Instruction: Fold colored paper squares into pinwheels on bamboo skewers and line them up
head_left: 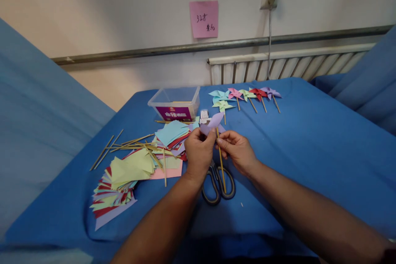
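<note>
My left hand (200, 150) is closed on a purple paper pinwheel (215, 121), its thumb near the middle of the folded paper. A thin yellowish stick (220, 161) runs down from the pinwheel, and my right hand (236, 148) pinches it near its upper end. Below both hands, black-handled scissors (212, 200) lie on the blue cloth; their blades are partly hidden by my left hand and the stick crosses one handle loop. How the stick joins the paper is covered by my fingers.
Stacks of coloured paper (131, 169) and loose sticks (130, 144) spread over the left side. A clear plastic box (173, 105) stands behind them, with a small white box (204, 114) beside it. Several finished pinwheels (236, 93) lie at the back on the blue tablecloth (312, 144).
</note>
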Demonstrator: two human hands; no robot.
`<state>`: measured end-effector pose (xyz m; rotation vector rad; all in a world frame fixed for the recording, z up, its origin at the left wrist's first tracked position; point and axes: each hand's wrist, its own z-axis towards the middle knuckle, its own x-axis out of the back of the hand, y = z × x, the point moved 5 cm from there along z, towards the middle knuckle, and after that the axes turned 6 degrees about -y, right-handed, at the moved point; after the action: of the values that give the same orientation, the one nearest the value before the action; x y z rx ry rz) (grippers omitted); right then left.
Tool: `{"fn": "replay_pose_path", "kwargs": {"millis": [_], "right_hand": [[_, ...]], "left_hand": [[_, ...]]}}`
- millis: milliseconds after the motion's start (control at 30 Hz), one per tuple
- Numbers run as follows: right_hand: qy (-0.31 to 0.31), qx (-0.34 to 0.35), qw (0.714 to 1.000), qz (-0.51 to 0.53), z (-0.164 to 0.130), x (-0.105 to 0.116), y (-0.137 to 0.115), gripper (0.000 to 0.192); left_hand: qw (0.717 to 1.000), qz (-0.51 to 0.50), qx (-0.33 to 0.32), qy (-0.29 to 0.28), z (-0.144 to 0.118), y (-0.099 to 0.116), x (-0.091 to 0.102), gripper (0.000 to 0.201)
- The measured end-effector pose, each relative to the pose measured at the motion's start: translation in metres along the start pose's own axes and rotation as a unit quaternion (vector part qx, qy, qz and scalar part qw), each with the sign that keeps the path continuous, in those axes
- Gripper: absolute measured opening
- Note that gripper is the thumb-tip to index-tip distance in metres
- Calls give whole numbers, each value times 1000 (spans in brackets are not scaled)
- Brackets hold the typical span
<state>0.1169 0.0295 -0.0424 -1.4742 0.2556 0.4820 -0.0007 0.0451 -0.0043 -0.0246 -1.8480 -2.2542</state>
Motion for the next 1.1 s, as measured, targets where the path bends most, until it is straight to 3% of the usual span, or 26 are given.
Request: {"fn": "replay_pose_path", "kwargs": {"millis": [367, 867, 1100], "right_hand": [[29, -10, 999, -11, 1, -2, -3, 31], [77, -18, 995, -53, 0, 0, -11, 36], [82, 8, 994, -78, -1, 0, -11, 31]], "left_hand": [[1000, 16, 4, -9, -1, 4, 1, 21], [993, -114, 11, -39, -2, 5, -7, 21], [981, -185, 49, -29, 2, -2, -8, 21]]}}
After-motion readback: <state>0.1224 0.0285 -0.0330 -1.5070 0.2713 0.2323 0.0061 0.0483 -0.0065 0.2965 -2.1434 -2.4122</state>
